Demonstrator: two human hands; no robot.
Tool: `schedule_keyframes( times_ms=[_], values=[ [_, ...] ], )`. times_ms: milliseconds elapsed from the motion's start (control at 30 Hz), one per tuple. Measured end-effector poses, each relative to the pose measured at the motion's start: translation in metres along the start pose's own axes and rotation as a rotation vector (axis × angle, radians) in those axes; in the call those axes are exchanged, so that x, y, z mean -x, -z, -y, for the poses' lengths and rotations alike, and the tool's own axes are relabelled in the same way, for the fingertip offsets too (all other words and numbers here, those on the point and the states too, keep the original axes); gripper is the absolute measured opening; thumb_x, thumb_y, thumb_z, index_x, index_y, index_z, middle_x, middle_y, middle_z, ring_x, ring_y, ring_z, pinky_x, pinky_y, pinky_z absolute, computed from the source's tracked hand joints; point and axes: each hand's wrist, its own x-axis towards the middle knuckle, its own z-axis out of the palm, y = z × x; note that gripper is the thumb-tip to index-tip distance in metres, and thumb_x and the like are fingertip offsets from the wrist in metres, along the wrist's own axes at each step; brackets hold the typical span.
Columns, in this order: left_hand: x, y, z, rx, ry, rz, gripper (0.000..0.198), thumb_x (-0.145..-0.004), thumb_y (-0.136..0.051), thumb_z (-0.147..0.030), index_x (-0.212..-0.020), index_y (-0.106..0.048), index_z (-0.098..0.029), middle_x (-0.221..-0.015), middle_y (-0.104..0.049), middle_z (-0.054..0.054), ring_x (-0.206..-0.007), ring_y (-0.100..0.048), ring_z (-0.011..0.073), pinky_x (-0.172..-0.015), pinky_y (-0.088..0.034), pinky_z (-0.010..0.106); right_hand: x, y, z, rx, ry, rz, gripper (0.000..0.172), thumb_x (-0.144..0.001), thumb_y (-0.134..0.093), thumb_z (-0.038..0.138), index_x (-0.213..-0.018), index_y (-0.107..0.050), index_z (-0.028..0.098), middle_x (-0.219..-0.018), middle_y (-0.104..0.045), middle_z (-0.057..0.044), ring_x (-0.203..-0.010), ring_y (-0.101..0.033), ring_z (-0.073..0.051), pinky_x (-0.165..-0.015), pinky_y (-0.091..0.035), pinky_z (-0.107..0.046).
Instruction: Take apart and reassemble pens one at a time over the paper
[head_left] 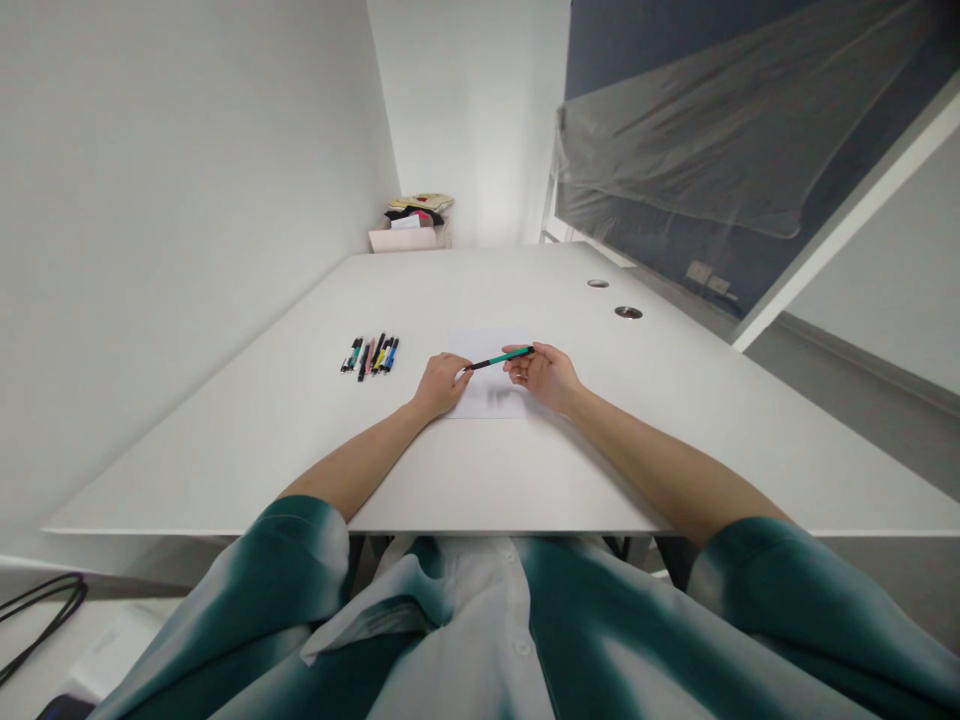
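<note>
A green-and-black pen [501, 358] is held aslant above a white sheet of paper [487, 404], its right end a little higher. My left hand [441, 385] pinches the black end between thumb and fingertips, its side resting by the paper's left edge. At the green end, my right hand [551, 378] has its fingers curled, with the pen's tip lying at the index finger and thumb. Several pens [371, 357] in green, black, pink, yellow and blue lie side by side to the left of my left hand.
The white table [300, 440] runs back to a pink box [403, 239] with items piled in it, by the wall. Two round cable holes [628, 313] are set in the tabletop on the right. Plastic sheeting covers a dark panel [675, 130] beyond the right edge.
</note>
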Motion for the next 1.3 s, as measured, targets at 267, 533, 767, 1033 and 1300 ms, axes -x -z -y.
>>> schedule_keyframes(
  times_ms=[267, 533, 767, 1033, 1300],
  values=[
    [-0.002, 0.003, 0.004, -0.009, 0.043, -0.059, 0.023, -0.092, -0.05, -0.027, -0.102, -0.069, -0.019, -0.105, -0.072, 0.009, -0.107, -0.06, 0.0248, -0.099, -0.044, 0.044, 0.0, 0.005, -0.002, 0.212, 0.023, 0.035, 0.036, -0.073, -0.06, 0.043, -0.092, -0.072, 0.016, -0.089, -0.073, -0.012, -0.077, -0.063, -0.02, -0.07, -0.046, -0.031],
    [-0.001, 0.011, 0.009, -0.062, -0.039, -0.005, 0.022, -0.092, -0.051, -0.027, -0.103, -0.068, -0.019, -0.111, -0.069, 0.01, -0.113, -0.057, 0.0257, -0.1, -0.042, 0.043, 0.0, 0.003, -0.018, 0.751, 0.24, 0.072, 0.024, -0.074, -0.069, 0.032, -0.096, -0.074, 0.022, -0.076, -0.072, 0.0, -0.067, -0.06, -0.016, -0.067, -0.044, -0.028],
    [-0.001, 0.011, 0.004, -0.072, -0.066, 0.029, 0.026, -0.095, -0.047, -0.03, -0.108, -0.068, -0.022, -0.114, -0.068, 0.009, -0.116, -0.055, 0.0253, -0.101, -0.042, 0.043, 0.002, 0.003, -0.014, 0.931, 0.327, 0.105, 0.016, -0.079, -0.065, 0.03, -0.087, -0.076, 0.023, -0.079, -0.072, -0.003, -0.07, -0.061, -0.017, -0.069, -0.044, -0.029],
    [-0.001, 0.009, 0.004, -0.053, -0.038, 0.007, 0.032, -0.094, -0.049, -0.031, -0.119, -0.065, -0.021, -0.121, -0.067, 0.011, -0.118, -0.054, 0.026, -0.104, -0.041, 0.044, -0.004, 0.007, -0.016, 0.997, 0.354, 0.088, 0.015, -0.076, -0.066, 0.024, -0.087, -0.077, 0.023, -0.078, -0.069, -0.003, -0.065, -0.056, -0.016, -0.069, -0.043, -0.029],
    [-0.002, 0.005, 0.009, -0.043, 0.029, -0.013, 0.036, -0.09, -0.053, -0.027, -0.124, -0.061, -0.019, -0.122, -0.066, 0.011, -0.119, -0.054, 0.0276, -0.105, -0.041, 0.047, -0.019, 0.071, -0.007, 1.192, 0.227, -0.293, 0.018, -0.078, -0.061, 0.017, -0.088, -0.076, 0.018, -0.087, -0.071, -0.01, -0.079, -0.061, -0.022, -0.08, -0.045, -0.034]
  ],
)
